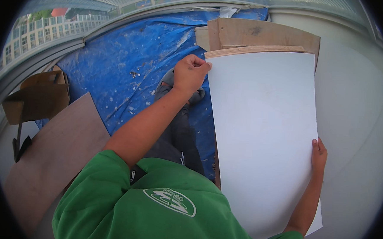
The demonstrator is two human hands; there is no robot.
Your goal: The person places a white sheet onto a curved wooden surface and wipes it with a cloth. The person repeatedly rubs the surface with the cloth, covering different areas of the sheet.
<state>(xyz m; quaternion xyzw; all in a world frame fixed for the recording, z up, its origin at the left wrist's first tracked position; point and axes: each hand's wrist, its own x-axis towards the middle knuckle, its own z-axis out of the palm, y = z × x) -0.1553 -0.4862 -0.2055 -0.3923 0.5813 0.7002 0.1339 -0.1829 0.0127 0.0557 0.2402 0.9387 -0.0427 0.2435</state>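
A large white panel lies lengthwise in front of me on the right. Beneath its far end the layered edge of a wooden board shows. My left hand is closed at the panel's far left corner, its thumb and curled fingers pinching the edge there. Partway down the opposite long side, my right hand grips the rim, thumb on the white face. The fingers behind that rim are partly hidden.
More plywood stands past the panel's far end. A blue tarp with debris covers the floor. To the left are a brown board and an opened cardboard box. A pale wall borders the right, windows the far left.
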